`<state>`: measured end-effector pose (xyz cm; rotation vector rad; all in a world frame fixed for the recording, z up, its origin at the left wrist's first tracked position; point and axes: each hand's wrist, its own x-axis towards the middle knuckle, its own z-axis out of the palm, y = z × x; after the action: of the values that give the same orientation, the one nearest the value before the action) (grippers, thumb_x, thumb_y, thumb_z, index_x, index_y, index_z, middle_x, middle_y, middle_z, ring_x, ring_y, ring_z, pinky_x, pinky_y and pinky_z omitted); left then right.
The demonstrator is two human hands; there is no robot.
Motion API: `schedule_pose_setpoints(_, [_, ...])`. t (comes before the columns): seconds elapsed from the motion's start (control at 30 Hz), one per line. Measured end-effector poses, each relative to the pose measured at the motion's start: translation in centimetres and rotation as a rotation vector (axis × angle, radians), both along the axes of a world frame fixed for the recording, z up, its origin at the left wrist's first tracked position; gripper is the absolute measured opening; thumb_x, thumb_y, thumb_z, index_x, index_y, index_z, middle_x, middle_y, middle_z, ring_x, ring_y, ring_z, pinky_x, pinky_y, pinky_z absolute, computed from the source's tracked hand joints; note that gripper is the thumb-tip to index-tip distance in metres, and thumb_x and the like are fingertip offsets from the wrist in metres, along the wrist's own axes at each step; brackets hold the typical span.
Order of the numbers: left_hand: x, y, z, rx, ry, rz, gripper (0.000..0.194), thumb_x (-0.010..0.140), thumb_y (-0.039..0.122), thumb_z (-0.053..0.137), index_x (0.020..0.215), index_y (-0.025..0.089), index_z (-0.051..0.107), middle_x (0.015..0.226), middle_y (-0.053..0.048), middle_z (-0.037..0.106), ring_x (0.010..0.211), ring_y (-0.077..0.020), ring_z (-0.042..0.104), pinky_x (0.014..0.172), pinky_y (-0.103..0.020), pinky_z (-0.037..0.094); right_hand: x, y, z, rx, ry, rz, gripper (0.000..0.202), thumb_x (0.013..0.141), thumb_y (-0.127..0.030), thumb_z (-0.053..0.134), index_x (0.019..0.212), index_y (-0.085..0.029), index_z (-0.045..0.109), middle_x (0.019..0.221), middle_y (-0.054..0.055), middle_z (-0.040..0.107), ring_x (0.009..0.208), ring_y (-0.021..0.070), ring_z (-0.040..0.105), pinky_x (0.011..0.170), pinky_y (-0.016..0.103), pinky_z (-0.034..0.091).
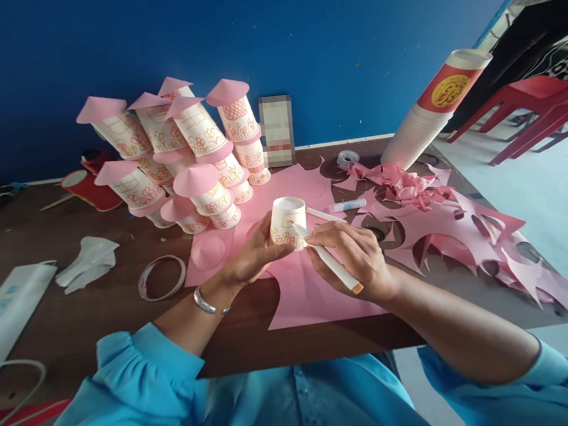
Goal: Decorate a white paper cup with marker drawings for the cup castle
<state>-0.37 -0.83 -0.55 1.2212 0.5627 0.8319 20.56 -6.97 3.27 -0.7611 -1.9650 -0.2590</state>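
A white paper cup [288, 212] with drawn flowers and a square outline stands upright in my left hand [255, 252], whose fingers and thumb wrap round its left side and base. My right hand [356, 256] grips a white marker [337, 268] with an orange end; its tip touches or nearly touches the cup's front. Another white pen [325, 216] lies just behind my right hand. Pink paper [297, 299] is spread beneath both hands. Behind and to the left stand several decorated cup towers [200, 130] with pink cone roofs.
Pink paper scraps [446, 224] cover the table's right side, beside a tall cup stack [426, 119]. A glue stick [347, 205] lies behind the hands. At left are a tape roll [145, 290], crumpled white paper [88, 264], a power strip [15, 312] and a red cup [93, 190].
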Motion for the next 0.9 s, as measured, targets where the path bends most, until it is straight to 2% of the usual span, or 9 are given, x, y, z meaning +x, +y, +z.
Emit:
schedule_pose_setpoints(0.27, [0.0, 0.1, 0.3, -0.035, -0.062, -0.038, 0.060, 0.084, 0.035, 0.093, 0.141, 0.030, 0.074, 0.118, -0.005, 0.075, 0.110, -0.0246, 0.066, 0.104, -0.041, 0.053, 0.1, 0.2, 0.1, 0.012, 0.028, -0.005, 0.019, 0.102, -0.009, 0.066, 0.116, -0.022, 0.063, 0.087, 0.003, 0.079, 0.076, 0.0187, 0.080, 0.067, 0.029, 0.066])
schedule_pose_setpoints(0.43, [-0.1, 0.2, 0.2, -0.065, -0.087, -0.041, 0.055, 0.083, 0.032, 0.094, 0.134, 0.027, 0.077, 0.114, -0.004, 0.076, 0.108, -0.0228, 0.067, 0.101, -0.037, 0.054, 0.2, 0.4, 0.1, 0.004, 0.039, -0.018, 0.015, 0.103, -0.010, 0.064, 0.112, -0.023, 0.063, 0.086, 0.002, 0.079, 0.072, 0.0183, 0.079, 0.067, 0.029, 0.065])
schedule_pose_setpoints(0.57, [-0.2, 0.4, 0.1, -0.083, -0.122, -0.070, 0.050, 0.084, 0.031, 0.093, 0.131, 0.027, 0.078, 0.117, -0.004, 0.077, 0.111, -0.0221, 0.069, 0.101, -0.035, 0.056, 0.3, 0.4, 0.1, -0.007, 0.042, -0.021, 0.016, 0.101, -0.010, 0.065, 0.111, -0.022, 0.064, 0.089, 0.003, 0.080, 0.076, 0.0185, 0.080, 0.073, 0.028, 0.067])
schedule_pose_setpoints(0.7, [-0.4, 0.5, -0.1, -0.085, -0.121, -0.080, 0.047, 0.084, 0.031, 0.092, 0.129, 0.025, 0.078, 0.113, -0.004, 0.077, 0.108, -0.0217, 0.070, 0.100, -0.035, 0.058, 0.4, 0.4, 0.1, -0.002, 0.042, -0.016, 0.021, 0.098, -0.008, 0.067, 0.114, -0.021, 0.065, 0.090, 0.005, 0.081, 0.078, 0.0200, 0.081, 0.074, 0.029, 0.067])
schedule_pose_setpoints(0.9, [-0.8, 0.6, -0.7, -0.123, -0.084, -0.099, 0.050, 0.085, 0.033, 0.090, 0.133, 0.030, 0.076, 0.112, -0.002, 0.075, 0.108, -0.0231, 0.071, 0.102, -0.039, 0.059, 0.4, 0.3, 0.4, -0.021, 0.043, -0.021, 0.024, 0.098, -0.007, 0.067, 0.115, -0.022, 0.065, 0.089, 0.003, 0.080, 0.075, 0.0196, 0.080, 0.073, 0.030, 0.067])
